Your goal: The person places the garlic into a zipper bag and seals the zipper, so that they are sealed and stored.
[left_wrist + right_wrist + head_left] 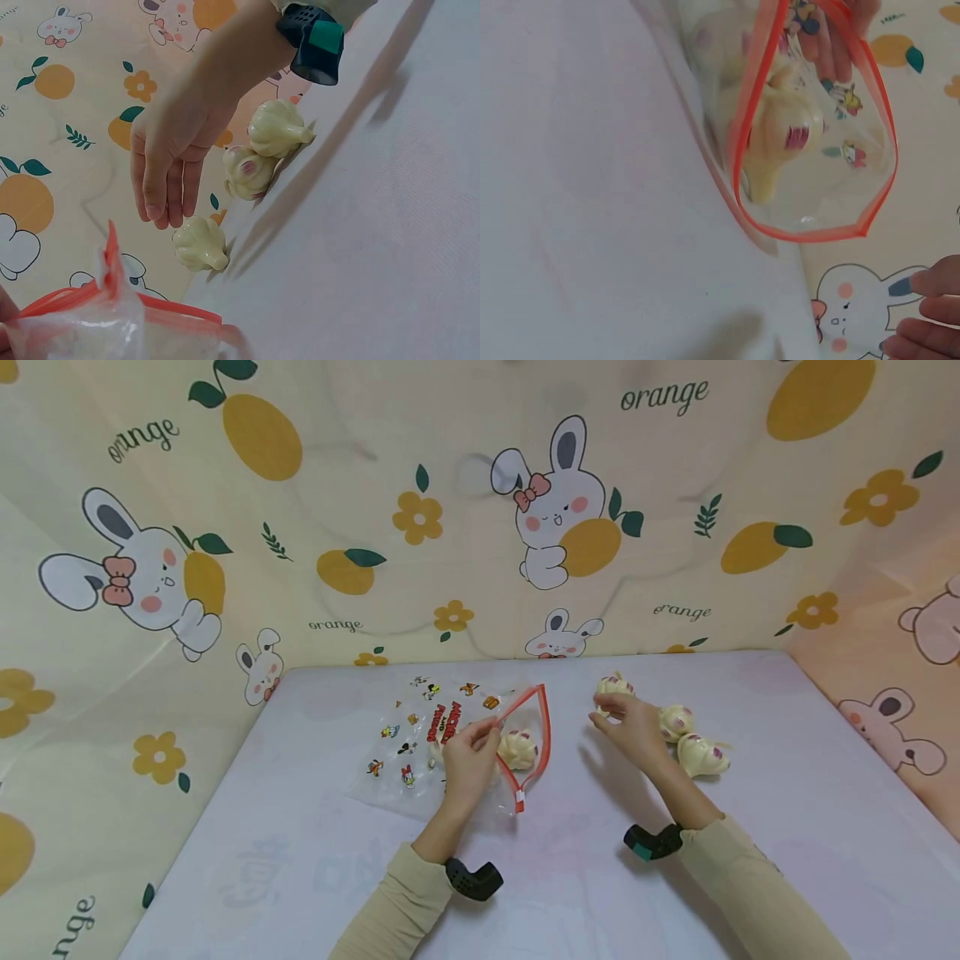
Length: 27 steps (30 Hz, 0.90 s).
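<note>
My left hand [471, 767] pinches the upper edge of a clear zip bag [397, 793] with cartoon prints and a red zip rim. The bag lies with its mouth spread open to the right. Inside it, near the mouth, sits a garlic bulb [517, 750]; the right wrist view shows a second bulb [718, 45] behind that one. My right hand [633, 727] hovers over the table, fingers fairly straight and extended toward a garlic bulb [617, 683] at the back. In the left wrist view its fingertips [176, 219] are right at that bulb's top, with nothing gripped.
Two more garlic bulbs, one [677, 722] behind the other [703, 756], lie touching to the right of my right hand. A pale cloth covers the table [285, 860]. Behind it hangs a curtain [450, 460] printed with rabbits and oranges.
</note>
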Tool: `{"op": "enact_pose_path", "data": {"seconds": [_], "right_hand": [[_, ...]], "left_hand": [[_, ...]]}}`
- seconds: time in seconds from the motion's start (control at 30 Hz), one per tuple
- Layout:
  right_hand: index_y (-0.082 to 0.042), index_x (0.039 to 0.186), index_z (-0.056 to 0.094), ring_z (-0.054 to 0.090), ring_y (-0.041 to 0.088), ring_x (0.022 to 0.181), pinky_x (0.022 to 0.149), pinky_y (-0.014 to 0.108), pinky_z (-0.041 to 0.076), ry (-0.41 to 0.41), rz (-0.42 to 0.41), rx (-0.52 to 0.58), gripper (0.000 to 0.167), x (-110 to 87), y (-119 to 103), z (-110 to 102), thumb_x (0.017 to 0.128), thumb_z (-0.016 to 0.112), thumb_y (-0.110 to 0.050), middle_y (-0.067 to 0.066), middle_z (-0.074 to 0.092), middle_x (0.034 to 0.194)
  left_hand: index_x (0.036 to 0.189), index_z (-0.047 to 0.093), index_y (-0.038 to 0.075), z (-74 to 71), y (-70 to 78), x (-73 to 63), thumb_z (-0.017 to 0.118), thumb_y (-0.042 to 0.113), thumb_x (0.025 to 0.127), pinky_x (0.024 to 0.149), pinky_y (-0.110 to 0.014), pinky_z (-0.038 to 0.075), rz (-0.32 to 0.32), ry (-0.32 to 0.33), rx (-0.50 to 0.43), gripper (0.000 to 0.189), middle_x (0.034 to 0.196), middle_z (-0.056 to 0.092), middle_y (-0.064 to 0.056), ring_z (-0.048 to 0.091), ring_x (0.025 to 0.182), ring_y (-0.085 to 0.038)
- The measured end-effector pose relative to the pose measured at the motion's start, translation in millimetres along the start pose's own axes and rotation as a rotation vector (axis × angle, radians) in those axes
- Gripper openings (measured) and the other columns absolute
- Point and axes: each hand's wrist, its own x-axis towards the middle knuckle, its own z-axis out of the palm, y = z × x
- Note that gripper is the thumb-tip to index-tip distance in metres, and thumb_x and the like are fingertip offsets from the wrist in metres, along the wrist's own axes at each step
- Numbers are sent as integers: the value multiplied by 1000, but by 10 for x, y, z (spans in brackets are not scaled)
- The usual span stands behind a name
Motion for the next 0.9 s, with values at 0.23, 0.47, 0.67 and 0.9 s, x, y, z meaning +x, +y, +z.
{"op": "enact_pose_path", "data": {"seconds": [0.23,0.47,0.67,0.9], "right_hand": [[12,112,63,67,44,100,92,50,57,46,29,15,31,55,51,-17,85,65,-3,33,67,107],[14,112,62,66,45,101,92,51,57,59,48,12,31,88,81,-23,86,64,-3,34,67,107],[14,114,61,66,46,101,92,52,58,87,65,9,32,102,105,-36,87,63,-4,35,66,110],[12,114,62,65,45,104,93,51,57,176,116,25,34,143,107,-37,87,64,-8,33,65,114]], "left_hand": [[115,66,-3,12,5,7,59,3,91,84,-18,60,-19,-2,4,26,116,70,-22,69,107,-34],[116,65,-6,16,13,21,58,0,91,84,-20,60,-42,-11,18,27,117,68,-24,68,108,-37],[114,68,-1,12,-1,-5,60,4,91,84,-18,60,-19,6,-1,25,115,71,-20,70,107,-33],[113,68,-1,3,-11,-7,60,5,90,84,-18,60,-10,3,2,25,114,71,-20,71,105,-32]]}}
